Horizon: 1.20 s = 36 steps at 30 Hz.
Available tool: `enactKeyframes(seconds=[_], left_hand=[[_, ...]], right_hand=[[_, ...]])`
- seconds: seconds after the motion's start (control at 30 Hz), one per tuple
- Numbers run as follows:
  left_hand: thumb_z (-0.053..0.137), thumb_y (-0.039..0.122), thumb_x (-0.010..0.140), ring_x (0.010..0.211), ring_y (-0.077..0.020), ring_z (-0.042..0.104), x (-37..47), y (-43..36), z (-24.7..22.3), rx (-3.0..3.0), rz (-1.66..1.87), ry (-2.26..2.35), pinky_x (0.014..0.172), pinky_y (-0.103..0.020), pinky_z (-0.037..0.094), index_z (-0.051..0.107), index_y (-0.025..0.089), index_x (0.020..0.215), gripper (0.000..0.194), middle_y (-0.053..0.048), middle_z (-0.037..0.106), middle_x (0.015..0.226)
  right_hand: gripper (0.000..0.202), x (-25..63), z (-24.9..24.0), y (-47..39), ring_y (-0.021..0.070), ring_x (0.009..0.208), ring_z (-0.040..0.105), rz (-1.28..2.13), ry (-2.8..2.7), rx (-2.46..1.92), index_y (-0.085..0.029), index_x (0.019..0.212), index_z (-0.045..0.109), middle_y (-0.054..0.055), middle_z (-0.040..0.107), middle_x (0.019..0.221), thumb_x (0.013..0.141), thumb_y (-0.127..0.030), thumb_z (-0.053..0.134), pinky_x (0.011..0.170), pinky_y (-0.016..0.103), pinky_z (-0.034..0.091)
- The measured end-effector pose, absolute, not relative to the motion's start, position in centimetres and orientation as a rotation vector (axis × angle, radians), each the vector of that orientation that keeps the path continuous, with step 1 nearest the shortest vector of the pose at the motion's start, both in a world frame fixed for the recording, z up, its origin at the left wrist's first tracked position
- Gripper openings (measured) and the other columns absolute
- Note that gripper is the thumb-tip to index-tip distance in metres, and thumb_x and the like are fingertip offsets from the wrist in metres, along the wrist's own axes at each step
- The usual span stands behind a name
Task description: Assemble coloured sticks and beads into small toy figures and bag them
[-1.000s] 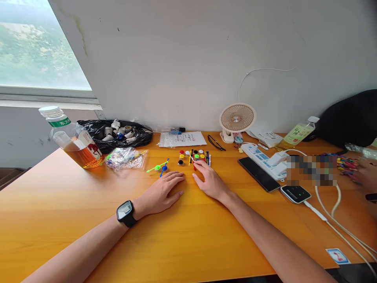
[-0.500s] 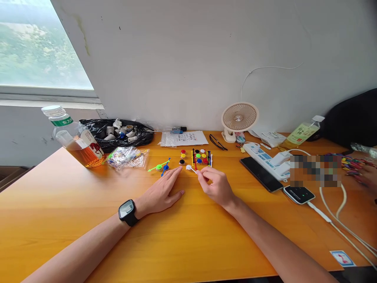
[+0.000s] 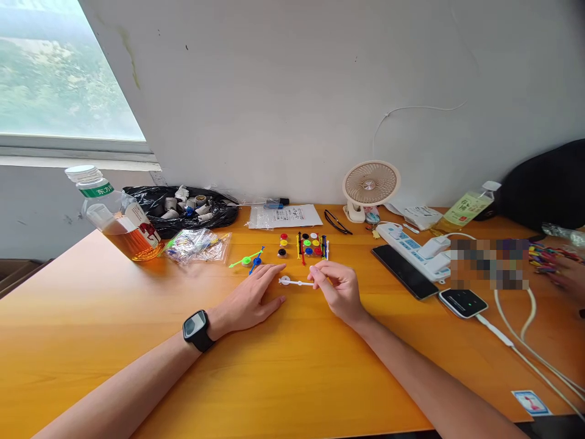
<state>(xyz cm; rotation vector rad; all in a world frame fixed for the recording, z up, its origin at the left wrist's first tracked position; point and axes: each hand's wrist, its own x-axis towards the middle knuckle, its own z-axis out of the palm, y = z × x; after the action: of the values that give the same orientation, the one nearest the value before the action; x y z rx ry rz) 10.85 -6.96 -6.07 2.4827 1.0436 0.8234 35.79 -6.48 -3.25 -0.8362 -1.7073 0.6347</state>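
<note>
My left hand (image 3: 251, 297) lies on the wooden table with its fingers spread and holds nothing. Between the thumb and fingers of my right hand (image 3: 338, 289) is the end of a white arrow (image 3: 305, 283). A white disc (image 3: 285, 280) lies at the arrow's other end, near my left fingertips. Beyond my left hand are a green arrow with a disc (image 3: 247, 261) and a blue arrow with a disc (image 3: 257, 261). Red, yellow and black discs (image 3: 282, 252) form a column. To their right, more discs (image 3: 309, 250) stand between upright-lying coloured arrows (image 3: 299, 246).
A bottle of amber drink (image 3: 130, 235), a black bag (image 3: 183, 210) and a clear packet (image 3: 198, 246) are at the left. A fan (image 3: 371, 184), phone (image 3: 404, 271), power strip (image 3: 411, 247) and cables are rightward. Another person's hand (image 3: 571, 274) shows at the right edge.
My right hand has drawn slightly nearer and right. The white arrow and disc have come nearer to me, and the arrow now lies almost crosswise. My left hand has stayed put.
</note>
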Motion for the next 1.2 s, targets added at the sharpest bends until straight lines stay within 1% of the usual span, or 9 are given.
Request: enactKeyframes(seconds=[0.07, 0.23, 0.37, 0.43, 0.57, 0.8, 0.97, 1.07, 1.2], left_hand=[[0.063, 0.031, 0.102, 0.133, -0.0294, 0.059, 10.8, -7.0, -6.1, 2.488, 0.818, 1.022, 0.113, -0.046, 0.052, 0.04, 0.026, 0.158, 0.061, -0.012, 0.061, 0.146], [0.065, 0.029, 0.101, 0.122, -0.0272, 0.065, 10.9, -7.0, -5.9, 2.44, 0.824, 1.028, 0.107, -0.043, 0.055, 0.045, 0.026, 0.155, 0.057, -0.01, 0.068, 0.136], [0.065, 0.028, 0.101, 0.116, -0.0256, 0.067, 10.9, -7.0, -5.7, 2.423, 0.844, 1.039, 0.103, -0.04, 0.056, 0.058, 0.026, 0.141, 0.04, -0.008, 0.072, 0.123], [0.064, 0.026, 0.101, 0.117, -0.0245, 0.066, 11.0, -6.9, -5.6, 2.423, 0.868, 1.016, 0.104, -0.039, 0.056, 0.063, 0.026, 0.134, 0.033, -0.008, 0.07, 0.125], [0.062, 0.021, 0.101, 0.122, -0.0237, 0.064, 11.1, -6.8, -5.5, 2.426, 0.915, 0.987, 0.108, -0.039, 0.053, 0.064, 0.025, 0.131, 0.03, -0.009, 0.066, 0.133], [0.06, 0.016, 0.1, 0.105, -0.0225, 0.068, 11.1, -6.7, -5.9, 2.471, 0.929, 0.993, 0.092, -0.036, 0.057, 0.067, 0.024, 0.128, 0.03, -0.008, 0.072, 0.114], [0.057, 0.018, 0.103, 0.102, -0.0212, 0.067, 11.2, -6.8, -6.0, 2.475, 0.914, 0.956, 0.09, -0.034, 0.056, 0.069, 0.026, 0.129, 0.03, -0.007, 0.071, 0.113], [0.057, 0.017, 0.103, 0.102, -0.0217, 0.066, 11.3, -6.9, -6.0, 2.525, 0.892, 0.96, 0.092, -0.036, 0.056, 0.07, 0.027, 0.13, 0.032, -0.007, 0.072, 0.113], [0.056, 0.018, 0.103, 0.102, -0.0233, 0.066, 11.3, -6.9, -5.7, 2.597, 0.853, 1.001, 0.091, -0.039, 0.055, 0.071, 0.026, 0.127, 0.029, -0.007, 0.073, 0.114]], right_hand=[[0.049, 35.8, -3.3, -6.4, 0.0175, 0.068, 0.065, 0.714, -1.67, -0.839, -0.019, 0.058, 0.063, 0.005, 0.068, 0.07, 0.104, -0.035, 0.063, 0.066, 0.03, 0.048], [0.046, 35.4, -3.6, -6.0, 0.0173, 0.068, 0.063, 0.933, -1.642, -0.87, -0.019, 0.062, 0.071, 0.007, 0.071, 0.076, 0.1, -0.043, 0.066, 0.063, 0.03, 0.049], [0.042, 35.0, -4.4, -5.4, 0.0177, 0.069, 0.061, 1.075, -1.657, -0.908, -0.019, 0.063, 0.07, 0.006, 0.07, 0.074, 0.094, -0.047, 0.075, 0.066, 0.03, 0.049], [0.041, 34.9, -4.9, -5.1, 0.0172, 0.069, 0.06, 1.154, -1.64, -0.928, -0.019, 0.065, 0.07, 0.005, 0.069, 0.075, 0.092, -0.048, 0.076, 0.066, 0.03, 0.049], [0.037, 35.1, -5.7, -4.6, 0.0164, 0.067, 0.059, 1.302, -1.594, -0.968, -0.018, 0.072, 0.074, 0.004, 0.07, 0.077, 0.09, -0.051, 0.077, 0.066, 0.03, 0.049], [0.031, 35.2, -5.7, -4.4, 0.0178, 0.075, 0.062, 1.236, -1.69, -0.937, -0.018, 0.079, 0.077, 0.005, 0.071, 0.084, 0.091, -0.047, 0.076, 0.072, 0.031, 0.05], [0.03, 35.4, -6.1, -4.2, 0.0181, 0.076, 0.062, 1.168, -1.739, -0.983, -0.018, 0.08, 0.077, 0.006, 0.071, 0.084, 0.092, -0.045, 0.074, 0.072, 0.03, 0.049], [0.031, 35.4, -6.4, -4.1, 0.0182, 0.076, 0.063, 1.135, -1.742, -0.997, -0.018, 0.079, 0.076, 0.006, 0.072, 0.084, 0.092, -0.045, 0.074, 0.072, 0.03, 0.05], [0.027, 35.3, -6.7, -4.1, 0.0191, 0.079, 0.067, 1.167, -1.723, -1.025, -0.018, 0.087, 0.076, 0.006, 0.075, 0.086, 0.089, -0.045, 0.078, 0.074, 0.031, 0.054]])
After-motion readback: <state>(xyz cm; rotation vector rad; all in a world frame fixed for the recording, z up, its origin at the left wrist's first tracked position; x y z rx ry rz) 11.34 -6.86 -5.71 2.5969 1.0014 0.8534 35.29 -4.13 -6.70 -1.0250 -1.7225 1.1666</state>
